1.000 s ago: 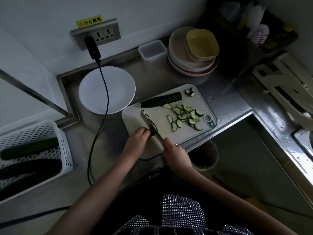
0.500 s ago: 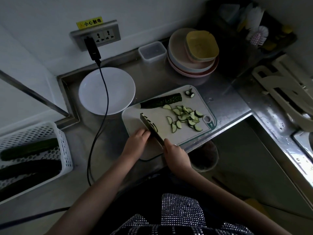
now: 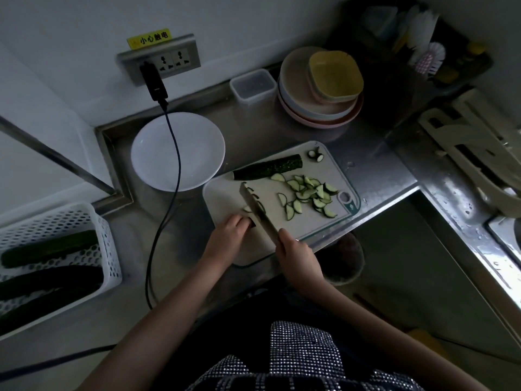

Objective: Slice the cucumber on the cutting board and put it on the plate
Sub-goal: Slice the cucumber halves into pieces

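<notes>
A pale cutting board (image 3: 225, 193) lies on the steel counter. Along its far edge rests a dark cucumber half (image 3: 267, 167). Several half-moon slices (image 3: 307, 193) are spread over the right part of the board. My left hand (image 3: 229, 231) holds down a short cucumber piece (image 3: 251, 221), mostly hidden under the fingers. My right hand (image 3: 296, 252) grips the handle of a knife (image 3: 255, 206), whose blade stands right beside the left fingertips with slices stuck to it. The white plate (image 3: 177, 150) sits left of the board with nothing on it.
A black cable (image 3: 172, 176) runs from the wall socket across the plate's right side. A white basket (image 3: 70, 221) with whole cucumbers stands at the left. Stacked plates (image 3: 310, 111) and a clear box (image 3: 252, 84) are behind the board. A sink edge lies at the right.
The knife blade has shifted slightly toward my left fingers while cutting, and the held cucumber piece looks shorter. Both hands stay in the same place.
</notes>
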The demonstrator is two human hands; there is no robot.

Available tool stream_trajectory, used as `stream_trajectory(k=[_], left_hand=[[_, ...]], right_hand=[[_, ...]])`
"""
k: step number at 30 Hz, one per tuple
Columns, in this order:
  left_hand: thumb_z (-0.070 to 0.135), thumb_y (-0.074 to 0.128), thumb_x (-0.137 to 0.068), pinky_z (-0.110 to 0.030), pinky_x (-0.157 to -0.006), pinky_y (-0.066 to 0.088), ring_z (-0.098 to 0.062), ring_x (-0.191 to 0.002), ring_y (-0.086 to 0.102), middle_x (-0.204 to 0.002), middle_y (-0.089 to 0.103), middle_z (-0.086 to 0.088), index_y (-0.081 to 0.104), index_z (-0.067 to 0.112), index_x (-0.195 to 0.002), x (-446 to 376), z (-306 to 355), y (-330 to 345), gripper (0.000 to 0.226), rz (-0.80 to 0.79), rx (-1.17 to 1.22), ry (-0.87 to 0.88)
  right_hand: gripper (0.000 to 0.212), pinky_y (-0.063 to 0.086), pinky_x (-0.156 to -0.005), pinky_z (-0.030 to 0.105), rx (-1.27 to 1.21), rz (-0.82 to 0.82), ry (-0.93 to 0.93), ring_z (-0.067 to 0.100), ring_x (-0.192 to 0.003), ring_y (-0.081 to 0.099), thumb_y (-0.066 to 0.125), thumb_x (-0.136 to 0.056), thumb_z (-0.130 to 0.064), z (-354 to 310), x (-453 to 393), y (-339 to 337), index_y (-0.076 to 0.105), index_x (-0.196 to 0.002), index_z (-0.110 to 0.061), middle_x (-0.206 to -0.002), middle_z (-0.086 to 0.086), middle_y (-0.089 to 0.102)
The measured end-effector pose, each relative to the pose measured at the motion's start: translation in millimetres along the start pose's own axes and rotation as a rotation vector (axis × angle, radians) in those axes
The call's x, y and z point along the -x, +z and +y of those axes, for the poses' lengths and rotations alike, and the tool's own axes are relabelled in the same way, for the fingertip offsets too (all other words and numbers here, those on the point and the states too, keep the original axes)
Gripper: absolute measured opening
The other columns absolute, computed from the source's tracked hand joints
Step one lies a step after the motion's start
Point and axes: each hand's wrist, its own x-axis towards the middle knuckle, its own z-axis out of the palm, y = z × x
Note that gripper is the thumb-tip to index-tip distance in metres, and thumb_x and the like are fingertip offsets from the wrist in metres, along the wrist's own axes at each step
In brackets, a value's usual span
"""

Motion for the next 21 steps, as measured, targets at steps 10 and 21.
stream_trajectory(k=[10,21], left_hand=[[-0.01,0.077,-0.06,-0.036,-0.055,0.056,-0.035,-0.08,0.063,-0.082,0.06,-0.015,0.066,0.002,-0.087,1.4,0.0,0.7,0.032,-0.012,0.011,-0.011],[-0.011,0.076,-0.06,-0.036,-0.053,0.054,-0.035,-0.081,0.064,-0.086,0.062,-0.016,0.066,0.001,-0.093,0.6,2.0,-1.5,0.036,-0.029,-0.007,-0.023]], right_hand=[[0.014,0.042,-0.059,0.039,0.025,-0.036,-0.026,0.04,-0.079,0.061,0.039,-0.099,-0.027,-2.4,-1.0,3.9,0.038,-0.093,-0.015,-0.083,0.019,0.061],[0.006,0.044,-0.06,0.038,0.164,-0.106,-0.063,0.038,-0.083,0.063,0.04,-0.098,-0.017,-0.9,-3.4,6.1,0.036,-0.1,-0.015,-0.09,0.018,0.062]])
